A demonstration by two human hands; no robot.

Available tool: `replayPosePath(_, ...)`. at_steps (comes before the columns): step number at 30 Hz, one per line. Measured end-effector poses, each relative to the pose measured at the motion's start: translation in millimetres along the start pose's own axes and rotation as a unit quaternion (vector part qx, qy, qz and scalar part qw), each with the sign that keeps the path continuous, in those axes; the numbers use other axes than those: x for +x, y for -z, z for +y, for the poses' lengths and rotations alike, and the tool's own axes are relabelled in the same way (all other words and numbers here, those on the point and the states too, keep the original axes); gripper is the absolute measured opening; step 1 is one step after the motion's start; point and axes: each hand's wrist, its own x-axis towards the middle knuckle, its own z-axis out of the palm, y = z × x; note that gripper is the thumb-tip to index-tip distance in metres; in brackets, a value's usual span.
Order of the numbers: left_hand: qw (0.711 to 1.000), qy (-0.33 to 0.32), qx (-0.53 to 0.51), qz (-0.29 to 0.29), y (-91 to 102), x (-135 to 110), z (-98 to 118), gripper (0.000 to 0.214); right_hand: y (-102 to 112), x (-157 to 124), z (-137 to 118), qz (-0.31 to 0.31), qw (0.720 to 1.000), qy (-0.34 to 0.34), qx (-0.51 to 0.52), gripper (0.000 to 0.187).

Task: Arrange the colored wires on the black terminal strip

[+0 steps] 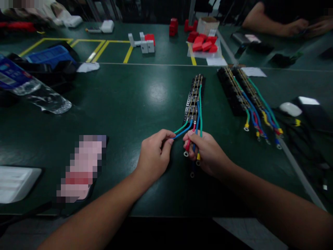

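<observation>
A long black terminal strip (193,99) lies on the dark green table (125,104), with green, blue, red and yellow wires running off its near end. My left hand (153,156) is closed in a pinch on the ends of a green and a blue wire (182,130) pulled off to the left. My right hand (206,152) is closed round the remaining wires (199,118); their ring terminals hang out beside and below its fingers.
Two more wired terminal strips (240,92) lie to the right. Red blocks (204,43) and white brackets (142,41) sit at the back, a plastic bottle (39,93) and blue tray (49,53) at left. Another person's hands (307,26) rest at the far right.
</observation>
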Motion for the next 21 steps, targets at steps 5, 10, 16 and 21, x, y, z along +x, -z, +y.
replayPosePath(5,0.999,-0.033,0.034,0.027,1.6,0.3,2.5,0.014,-0.4,-1.5,5.6,0.004,1.0,0.031,-0.001,0.02)
replayPosePath(10,0.996,-0.045,0.047,0.06,3.7,-0.3,7.5,0.009,2.6,3.7,3.3,-0.021,1.0,0.004,0.009,0.019)
replayPosePath(16,0.987,-0.113,0.06,0.096,4.9,-5.0,14.4,0.008,7.3,6.3,-2.1,-0.062,0.997,-0.033,0.042,0.021)
replayPosePath(21,0.98,-0.17,0.048,0.094,3.7,-6.9,15.8,0.008,9.5,7.3,-3.1,-0.088,0.995,-0.036,0.042,0.018)
